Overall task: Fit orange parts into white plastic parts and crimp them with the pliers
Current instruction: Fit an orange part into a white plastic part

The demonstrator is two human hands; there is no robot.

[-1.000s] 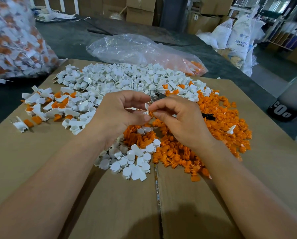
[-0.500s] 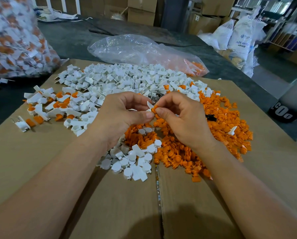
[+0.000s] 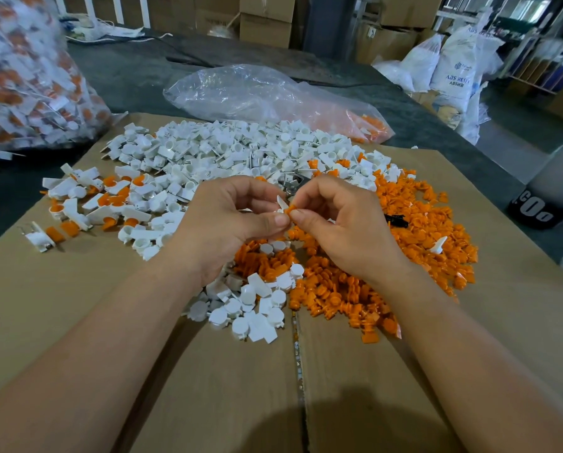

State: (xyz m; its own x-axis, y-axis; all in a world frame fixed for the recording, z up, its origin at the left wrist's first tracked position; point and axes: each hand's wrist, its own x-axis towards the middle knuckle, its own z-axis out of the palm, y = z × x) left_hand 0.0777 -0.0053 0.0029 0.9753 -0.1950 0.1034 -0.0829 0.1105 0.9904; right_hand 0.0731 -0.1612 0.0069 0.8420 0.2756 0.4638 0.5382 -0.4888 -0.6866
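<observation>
Pinching a white part (image 3: 281,204) between thumb and forefinger of the left hand (image 3: 221,220), at the centre of the view, above the heaps. Pressing an orange part (image 3: 292,210) against it with the right hand (image 3: 342,230), thumb and forefinger closed on the piece, thumb tips of both hands nearly meeting.

Leaving the pliers (image 3: 294,184) lying behind and beneath the right hand, metal nose showing at 12 o'clock of the knuckles, black handle at 3 o'clock among orange pieces; contact with the hand not discernible.

Working over a cardboard sheet (image 3: 61,305): white heap (image 3: 227,152) spreading from 10 to 12 o'clock, orange heap (image 3: 420,230) from 1 to 5 o'clock, joined pieces (image 3: 87,204) scattered at 9 o'clock.

Showing bare cardboard at 7 to 8 o'clock and along the near edge, either side of the seam (image 3: 298,354).

Bordering the far edge: a clear bag (image 3: 257,93) at 12 o'clock, a packed bag (image 3: 28,86) at 10 o'clock.
</observation>
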